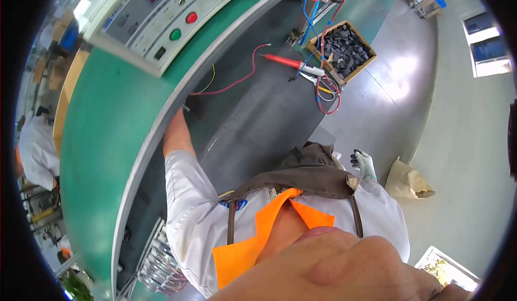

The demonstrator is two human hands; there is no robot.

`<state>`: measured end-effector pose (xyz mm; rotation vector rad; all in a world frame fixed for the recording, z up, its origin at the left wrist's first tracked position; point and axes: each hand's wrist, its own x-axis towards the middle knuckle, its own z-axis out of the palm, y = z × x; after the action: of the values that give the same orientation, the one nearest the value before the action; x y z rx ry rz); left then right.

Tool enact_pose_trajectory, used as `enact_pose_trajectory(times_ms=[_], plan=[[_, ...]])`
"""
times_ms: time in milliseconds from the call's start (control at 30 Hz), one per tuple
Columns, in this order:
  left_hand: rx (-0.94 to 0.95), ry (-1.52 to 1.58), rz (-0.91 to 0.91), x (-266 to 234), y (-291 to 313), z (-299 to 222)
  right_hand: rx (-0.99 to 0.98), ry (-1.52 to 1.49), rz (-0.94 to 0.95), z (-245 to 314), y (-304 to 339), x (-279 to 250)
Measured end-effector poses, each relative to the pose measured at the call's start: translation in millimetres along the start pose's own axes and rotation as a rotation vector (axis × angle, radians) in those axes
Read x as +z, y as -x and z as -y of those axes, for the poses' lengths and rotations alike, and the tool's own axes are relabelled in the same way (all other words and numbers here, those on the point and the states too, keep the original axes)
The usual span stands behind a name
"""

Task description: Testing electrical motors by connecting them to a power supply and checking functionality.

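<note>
My left forearm [177,134] reaches under the green shelf, whose grey edge hides the hand and its fingers. Beside that wrist, a thin red wire and a yellow-green wire [211,80] come out from beneath the shelf onto the dark lower surface. My right hand [364,163], in a whitish glove with dark fingertips, hangs low at my right side. Its fingers look apart, and I see nothing in them. Farther off on the dark surface lie a red test probe [283,61] and a pair of pliers or scissors with yellow on the handle [325,90].
A grey instrument [177,18] with a red display, buttons and a knob stands on the green shelf [102,123]. At the far right corner, a cardboard box [371,58] holds small black parts. Red and blue cables hang nearby. A paper sack [406,180] is on the floor.
</note>
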<state>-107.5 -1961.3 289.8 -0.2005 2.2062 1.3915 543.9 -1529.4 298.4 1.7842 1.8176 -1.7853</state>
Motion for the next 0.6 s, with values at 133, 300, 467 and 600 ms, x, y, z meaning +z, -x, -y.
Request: enact_pose_trajectory(times_ms=[133, 300, 467, 600], plan=[[-0.092, 0.294, 0.14, -10, -34, 33, -0.074, 0.339, -0.091, 56, -23, 4], [-0.267, 0.449, -0.175, -29, 24, 161, -0.546, 0.422, 0.026, 233, -160, 73], [-0.235, 0.123, -0.591, 81, 205, 37, -0.92, 0.677, -0.125, 326, -271, 131], [-0.336, -0.186, -0.715, 164, 276, 86, -1.034, 1.07, -0.155, 361, -301, 201]])
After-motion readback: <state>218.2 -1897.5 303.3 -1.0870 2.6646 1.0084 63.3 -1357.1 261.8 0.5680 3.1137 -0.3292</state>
